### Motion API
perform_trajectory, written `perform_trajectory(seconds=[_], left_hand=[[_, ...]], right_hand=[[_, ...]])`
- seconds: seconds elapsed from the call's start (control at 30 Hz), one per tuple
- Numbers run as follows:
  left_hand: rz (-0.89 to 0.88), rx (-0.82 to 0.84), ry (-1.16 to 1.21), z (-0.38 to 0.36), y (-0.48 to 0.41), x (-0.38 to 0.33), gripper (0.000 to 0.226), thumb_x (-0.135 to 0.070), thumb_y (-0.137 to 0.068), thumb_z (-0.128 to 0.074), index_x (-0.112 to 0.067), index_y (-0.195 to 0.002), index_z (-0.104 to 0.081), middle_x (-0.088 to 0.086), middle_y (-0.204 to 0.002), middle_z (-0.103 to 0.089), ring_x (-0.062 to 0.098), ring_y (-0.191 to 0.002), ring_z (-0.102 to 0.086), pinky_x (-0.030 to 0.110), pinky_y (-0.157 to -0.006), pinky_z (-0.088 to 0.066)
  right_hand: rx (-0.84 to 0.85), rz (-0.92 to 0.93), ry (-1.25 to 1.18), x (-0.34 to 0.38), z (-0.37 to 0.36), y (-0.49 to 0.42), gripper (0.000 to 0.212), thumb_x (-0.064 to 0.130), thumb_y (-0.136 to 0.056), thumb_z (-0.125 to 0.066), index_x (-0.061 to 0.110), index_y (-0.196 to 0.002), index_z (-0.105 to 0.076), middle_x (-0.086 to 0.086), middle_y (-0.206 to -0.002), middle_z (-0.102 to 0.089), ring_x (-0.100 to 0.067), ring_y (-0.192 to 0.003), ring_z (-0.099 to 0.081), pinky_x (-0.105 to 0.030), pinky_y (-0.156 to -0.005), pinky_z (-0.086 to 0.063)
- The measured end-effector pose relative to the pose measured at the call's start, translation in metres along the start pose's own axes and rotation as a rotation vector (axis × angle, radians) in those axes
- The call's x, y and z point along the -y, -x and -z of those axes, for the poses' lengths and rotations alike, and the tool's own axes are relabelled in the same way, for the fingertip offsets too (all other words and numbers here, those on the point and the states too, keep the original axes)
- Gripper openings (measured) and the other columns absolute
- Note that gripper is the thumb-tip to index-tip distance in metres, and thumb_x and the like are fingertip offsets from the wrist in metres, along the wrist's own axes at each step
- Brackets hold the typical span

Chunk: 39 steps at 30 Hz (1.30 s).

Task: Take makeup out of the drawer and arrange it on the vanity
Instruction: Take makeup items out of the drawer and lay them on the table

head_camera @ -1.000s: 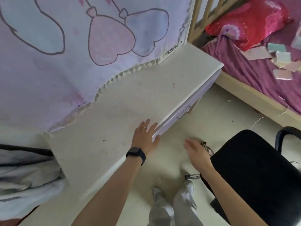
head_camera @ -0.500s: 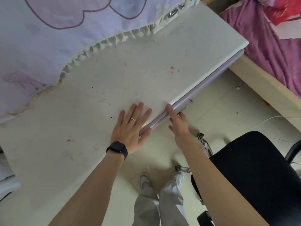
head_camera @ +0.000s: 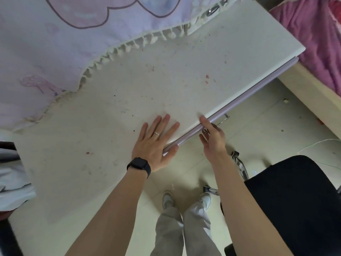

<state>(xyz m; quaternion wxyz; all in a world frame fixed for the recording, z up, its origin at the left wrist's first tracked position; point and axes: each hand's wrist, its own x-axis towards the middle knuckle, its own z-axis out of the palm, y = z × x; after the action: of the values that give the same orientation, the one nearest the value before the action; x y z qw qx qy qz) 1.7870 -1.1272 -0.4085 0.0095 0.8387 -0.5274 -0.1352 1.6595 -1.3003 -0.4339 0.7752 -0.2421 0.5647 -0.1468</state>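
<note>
Worktop [head_camera: 129, 93]: white matte slab, speckled. Frilled lilac cloth [head_camera: 55, 43] drapes far edge. Drawer [head_camera: 239, 99]: slim lilac front, flush under near edge. Left hand [head_camera: 155, 145] flat at near edge, fingers straight. Right hand [head_camera: 214, 141] at drawer by wire handle [head_camera: 224, 118]; grasp unclear.

Before you, the vanity top [head_camera: 129, 100] looks matt off-white, smooth but speckled with stains. The drawer front [head_camera: 258, 85] is smooth lilac with a soft sheen, and its handle [head_camera: 224, 119] is shiny metal. Upper left lies soft frilled cloth [head_camera: 55, 43]; lower right, a matt black chair seat [head_camera: 295, 200].
</note>
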Motion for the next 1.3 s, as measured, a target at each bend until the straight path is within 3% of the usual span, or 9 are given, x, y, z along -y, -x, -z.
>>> perform_trajectory(seconds=[0.1, 0.23, 0.4, 0.53, 0.63, 0.8, 0.93, 1.13, 1.3], left_hand=[[0.018, 0.025, 0.012, 0.003, 0.000, -0.002, 0.068, -0.061, -0.097, -0.031, -0.045, -0.156, -0.001, -0.013, -0.165, 0.014, 0.013, -0.152, 0.010, 0.045, -0.124, 0.000], [0.052, 0.080, 0.042, 0.008, -0.002, -0.003, 0.062, -0.058, -0.100, -0.026, -0.050, -0.153, 0.006, -0.018, -0.162, 0.022, 0.007, -0.150, 0.018, 0.043, -0.123, 0.005], [0.065, 0.125, 0.048, 0.013, -0.001, -0.003, 0.057, -0.046, -0.105, -0.022, -0.051, -0.152, 0.010, -0.021, -0.160, 0.026, 0.004, -0.147, 0.024, 0.042, -0.123, 0.009], [0.060, 0.106, 0.053, 0.012, -0.004, -0.002, 0.059, -0.045, -0.105, -0.025, -0.051, -0.152, 0.009, -0.020, -0.161, 0.023, 0.004, -0.148, 0.021, 0.043, -0.123, 0.008], [0.053, 0.104, 0.053, 0.011, -0.003, -0.003, 0.058, -0.045, -0.105, -0.023, -0.051, -0.152, 0.011, -0.020, -0.161, 0.024, 0.005, -0.148, 0.021, 0.043, -0.123, 0.008], [0.060, 0.094, 0.050, 0.011, -0.003, -0.003, 0.059, -0.046, -0.105, -0.024, -0.052, -0.151, 0.012, -0.021, -0.160, 0.026, 0.005, -0.148, 0.023, 0.043, -0.122, 0.009], [0.054, 0.086, 0.047, 0.011, -0.003, -0.003, 0.059, -0.047, -0.105, -0.024, -0.053, -0.151, 0.013, -0.020, -0.160, 0.025, 0.005, -0.148, 0.023, 0.041, -0.121, 0.012], [0.047, 0.106, 0.068, 0.012, -0.004, -0.002, 0.057, -0.055, -0.097, -0.008, -0.053, -0.151, 0.012, -0.020, -0.160, 0.026, 0.004, -0.147, 0.025, 0.042, -0.121, 0.012], [0.043, 0.104, 0.077, 0.012, -0.003, -0.002, 0.058, -0.050, -0.103, -0.021, -0.053, -0.151, 0.012, -0.020, -0.160, 0.026, 0.004, -0.147, 0.025, 0.043, -0.121, 0.011]], right_hand=[[0.045, 0.003, 0.060, 0.005, 0.006, -0.002, 0.092, 0.045, -0.049, -0.096, 0.002, -0.124, -0.062, 0.004, -0.088, -0.062, -0.014, -0.092, -0.062, -0.030, -0.088, -0.050], [0.031, 0.032, 0.135, 0.008, 0.007, -0.001, 0.084, 0.048, -0.043, -0.091, 0.008, -0.111, -0.061, 0.002, -0.084, -0.058, -0.015, -0.083, -0.059, -0.030, -0.080, -0.049], [-0.002, 0.023, 0.168, 0.005, 0.021, 0.006, 0.040, 0.029, -0.072, -0.085, 0.012, -0.093, -0.056, 0.000, -0.081, -0.056, -0.016, -0.084, -0.059, -0.032, -0.085, -0.051], [-0.033, -0.022, 0.314, 0.007, 0.033, 0.017, 0.089, 0.050, -0.059, -0.087, 0.003, -0.125, -0.052, -0.004, -0.103, -0.059, -0.019, -0.104, -0.064, -0.041, -0.089, -0.061], [-0.064, -0.048, 0.462, 0.016, 0.026, 0.029, 0.101, 0.048, -0.083, -0.076, 0.020, -0.158, -0.014, -0.004, -0.126, -0.058, -0.022, -0.103, -0.068, -0.047, -0.078, -0.063], [0.032, -0.086, 0.634, 0.004, -0.009, 0.053, 0.115, 0.040, -0.094, -0.066, 0.037, -0.149, 0.035, 0.002, -0.120, -0.062, -0.027, -0.079, -0.076, -0.044, -0.065, -0.064], [-0.016, -0.132, 0.523, -0.006, -0.019, 0.055, 0.089, 0.020, -0.096, -0.054, 0.038, -0.154, 0.012, -0.010, -0.100, -0.066, -0.036, -0.066, -0.075, -0.051, -0.068, -0.063], [-0.039, -0.126, 0.417, 0.001, -0.022, 0.059, 0.079, 0.008, -0.093, -0.056, 0.027, -0.153, -0.009, -0.007, -0.105, -0.052, -0.031, -0.064, -0.074, -0.044, -0.060, -0.063], [-0.072, -0.145, 0.402, -0.001, -0.017, 0.061, 0.069, 0.005, -0.091, -0.056, 0.025, -0.147, -0.020, -0.009, -0.106, -0.051, -0.028, -0.052, -0.071, -0.051, -0.065, -0.063]])
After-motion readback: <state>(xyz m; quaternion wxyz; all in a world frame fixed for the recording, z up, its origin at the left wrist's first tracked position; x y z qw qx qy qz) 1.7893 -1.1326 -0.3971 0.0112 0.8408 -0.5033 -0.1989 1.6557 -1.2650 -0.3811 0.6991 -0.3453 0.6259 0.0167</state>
